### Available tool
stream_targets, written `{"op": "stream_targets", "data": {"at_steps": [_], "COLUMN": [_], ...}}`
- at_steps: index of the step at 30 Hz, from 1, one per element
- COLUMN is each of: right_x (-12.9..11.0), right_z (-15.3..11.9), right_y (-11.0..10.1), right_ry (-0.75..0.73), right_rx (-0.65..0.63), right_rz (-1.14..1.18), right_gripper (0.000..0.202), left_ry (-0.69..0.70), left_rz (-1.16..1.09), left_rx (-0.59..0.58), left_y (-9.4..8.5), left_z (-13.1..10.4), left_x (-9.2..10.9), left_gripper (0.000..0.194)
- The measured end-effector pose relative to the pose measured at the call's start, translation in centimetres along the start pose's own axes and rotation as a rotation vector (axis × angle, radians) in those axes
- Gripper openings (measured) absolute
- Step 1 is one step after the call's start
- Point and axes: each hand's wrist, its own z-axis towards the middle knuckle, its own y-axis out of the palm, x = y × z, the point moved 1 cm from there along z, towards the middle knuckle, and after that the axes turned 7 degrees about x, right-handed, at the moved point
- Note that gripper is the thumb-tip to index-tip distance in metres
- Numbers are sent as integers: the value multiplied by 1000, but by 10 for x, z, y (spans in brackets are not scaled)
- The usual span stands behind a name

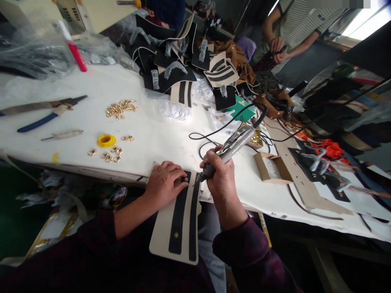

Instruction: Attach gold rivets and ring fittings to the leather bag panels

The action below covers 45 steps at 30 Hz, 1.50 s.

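My right hand (224,185) is wrapped round a grey electric screwdriver (233,144), which slants down to the left. Its tip is close to the upper end of the right black strip on a beige leather panel (161,236); whether it touches cannot be made out. The panel bears two black strips, and the left one has brass-coloured studs (176,235) near its ends. My left hand (165,183) grips the panel's top left part against the table edge, thumb and fingertips beside the upper stud. Part of the panel is hidden under that hand.
On the white table (146,134) lie gold clasps (120,109), a yellow ring (106,141), pliers (51,116) and an awl (65,134). More panels (183,61) are heaped behind. A black cable (210,136) loops near a small cardboard box (273,167). Another person's hands (277,51) work at the back right.
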Motion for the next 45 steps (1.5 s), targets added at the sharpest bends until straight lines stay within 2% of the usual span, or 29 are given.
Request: {"op": "stream_targets", "data": {"at_steps": [4, 7, 10, 17, 22, 35, 45], "right_x": [2, 7, 13, 19, 27, 37, 35], "right_z": [-8, -8, -6, -7, -8, -8, -9], "right_y": [9, 9, 8, 12, 12, 13, 11], "right_ry": [-23, -60, -104, -216, -233, -291, -297], "right_rx": [-87, -92, -60, -157, -154, -196, -221], "right_rz": [-141, -168, -149, -54, -119, -92, -254], "right_gripper": [42, 45, 45, 43, 45, 40, 43], "left_ry": [-9, -15, -10, -6, -10, -13, -6], "left_rz": [-15, -20, -18, -20, -12, -8, 12], "left_rx": [-4, -9, -11, 1, 5, -24, -25], "left_y": [0, 0, -1, -1, 0, -1, 0], "left_z": [0, 0, 0, 0, -1, 0, 0], "left_x": [0, 0, 1, 0, -1, -1, -2], "left_gripper": [18, 18, 17, 17, 17, 18, 17]}}
